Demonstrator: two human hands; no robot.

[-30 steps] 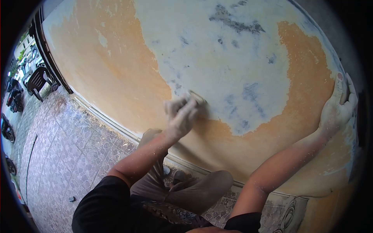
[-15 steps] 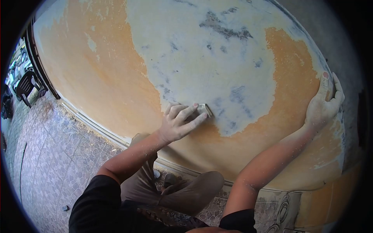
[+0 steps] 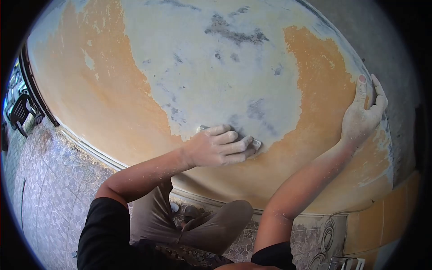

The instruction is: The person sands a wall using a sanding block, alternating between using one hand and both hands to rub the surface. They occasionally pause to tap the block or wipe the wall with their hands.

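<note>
A painted wall surface [image 3: 225,94] in pale grey-white and orange fills most of the head view, with dark worn patches. My left hand [image 3: 218,146], dusty with white powder, lies against the lower part of the pale area. Its curled fingers press a small flat greyish piece, seemingly folded sandpaper [image 3: 256,143], to the wall; only its ends show past the fingers. At the wall's right edge [image 3: 365,74], my right hand [image 3: 362,117], also dusty, grips with the thumb on the front face and the fingers around the side.
My bent legs [image 3: 216,220] are close under the wall. Patterned floor tiles [image 3: 58,193] lie to the left, with pale debris along the wall's base. A dark chair [image 3: 20,112] stands at the far left. A cable [image 3: 360,209] runs at the lower right.
My left hand has moved right and slightly down along the wall, with its fingers now curled over the sandpaper. The view has shifted; my right hand keeps its place on the edge.
</note>
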